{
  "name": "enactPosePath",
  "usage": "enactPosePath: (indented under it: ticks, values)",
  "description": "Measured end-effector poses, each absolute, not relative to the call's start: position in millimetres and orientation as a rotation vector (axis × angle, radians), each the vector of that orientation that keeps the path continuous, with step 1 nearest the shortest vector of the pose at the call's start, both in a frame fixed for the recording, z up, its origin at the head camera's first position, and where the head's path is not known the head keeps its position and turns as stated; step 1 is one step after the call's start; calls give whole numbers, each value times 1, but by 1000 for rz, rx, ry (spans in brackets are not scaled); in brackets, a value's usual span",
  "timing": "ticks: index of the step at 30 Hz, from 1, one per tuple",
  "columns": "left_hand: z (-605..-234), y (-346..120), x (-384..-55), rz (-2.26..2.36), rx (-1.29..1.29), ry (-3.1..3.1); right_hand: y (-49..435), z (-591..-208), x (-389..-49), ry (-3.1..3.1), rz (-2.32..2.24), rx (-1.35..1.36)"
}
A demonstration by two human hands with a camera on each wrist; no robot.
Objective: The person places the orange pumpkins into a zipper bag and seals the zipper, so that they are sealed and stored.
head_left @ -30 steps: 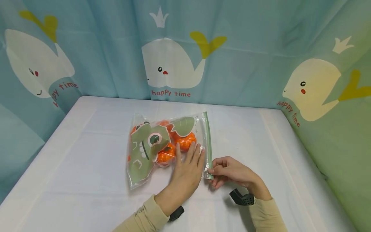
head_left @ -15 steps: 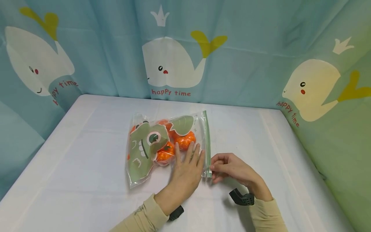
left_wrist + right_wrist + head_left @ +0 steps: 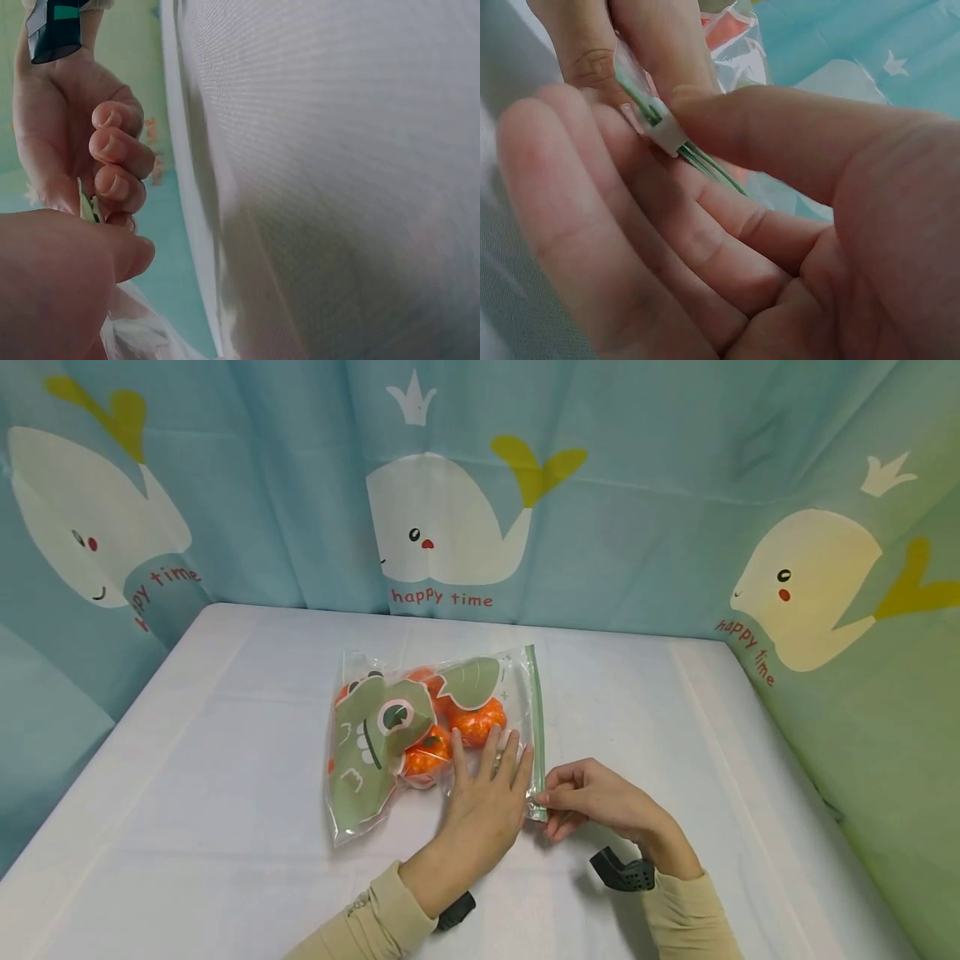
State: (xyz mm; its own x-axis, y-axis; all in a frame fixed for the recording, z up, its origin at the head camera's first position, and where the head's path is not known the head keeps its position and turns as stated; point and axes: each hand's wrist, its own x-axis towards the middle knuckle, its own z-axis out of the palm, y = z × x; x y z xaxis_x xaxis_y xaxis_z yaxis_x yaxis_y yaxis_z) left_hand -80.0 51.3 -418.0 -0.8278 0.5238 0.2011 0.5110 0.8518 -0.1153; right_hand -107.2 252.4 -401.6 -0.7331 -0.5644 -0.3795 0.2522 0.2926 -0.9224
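A clear zip bag printed with a green cartoon monster lies on the white table. Inside it are several orange, lobed, pumpkin-like balls. My left hand rests on the bag's right part with its fingers straight. At the near end of the green zip strip, my right hand pinches a small white slider between thumb and fingers. The right wrist view shows the green strip running through that slider. Fingers of both hands are close together there. Part of the bag is hidden under my left hand.
A white cloth covers the table. Behind it hangs a blue curtain with whale prints, turning green at the right. Black wrist cameras sit under both forearms.
The bag has shifted slightly left and away. My right hand's fingertips moved a little right, then back left over the strip's near corner. My left hand stays on the bag.
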Motion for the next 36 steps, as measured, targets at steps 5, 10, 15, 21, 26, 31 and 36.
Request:
enactPosePath:
  ticks: [5,10,15,21,26,31,36]
  values:
    - [-419,52,-79,85,-798,-2801,251,-403,-106,1866,-1486,-296]
    - [-419,52,-79,78,-801,-2800,252,-403,-107,1882,-1479,-326]
    - [-418,52,-80,78,-798,-2788,252,-403,-108,1890,-1497,-323]
    - [-419,53,-79,90,-788,-2764,252,-402,-109,1888,-1537,-310]
    - [-420,53,-79,80,-772,-2758,248,-400,-110,1938,-1589,-253]
    - [-419,53,-78,62,-769,-2748,245,-398,-109,1973,-1611,-197]
    - [-419,52,-78,51,-775,-2728,246,-399,-107,1977,-1574,-236]
